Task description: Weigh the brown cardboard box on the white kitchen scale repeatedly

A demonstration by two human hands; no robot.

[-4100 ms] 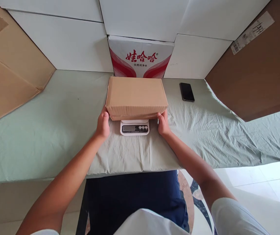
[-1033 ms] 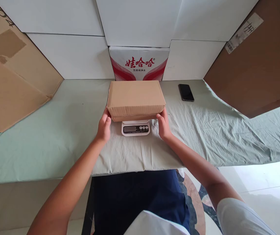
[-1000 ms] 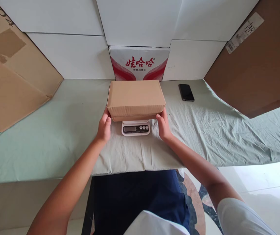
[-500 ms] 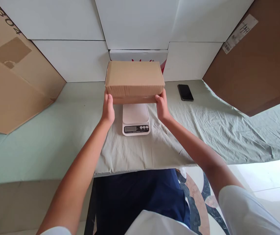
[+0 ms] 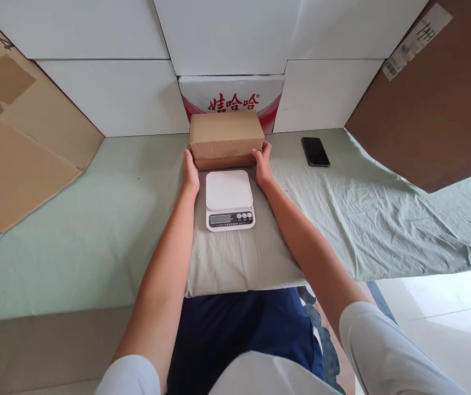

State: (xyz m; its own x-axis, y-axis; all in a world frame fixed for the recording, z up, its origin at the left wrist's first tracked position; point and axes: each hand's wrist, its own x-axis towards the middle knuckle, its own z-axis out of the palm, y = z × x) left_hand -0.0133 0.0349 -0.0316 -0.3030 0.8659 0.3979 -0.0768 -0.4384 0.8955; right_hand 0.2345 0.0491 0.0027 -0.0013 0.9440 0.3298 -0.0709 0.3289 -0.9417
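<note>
Now | left hand (image 5: 190, 174) and right hand (image 5: 262, 164) clasp the brown cardboard box (image 5: 226, 138) by its two ends | box at 12 o'clock just beyond the white scale (image 5: 229, 199), before the red-printed carton (image 5: 232, 94) | scale platform bare | black phone (image 5: 315, 151) at 2 o'clock on green cloth (image 5: 95, 219)

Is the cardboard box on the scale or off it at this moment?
Off. The cardboard box sits behind the scale, whose white platform is bare; the left hand and right hand grip the box's ends.
</note>
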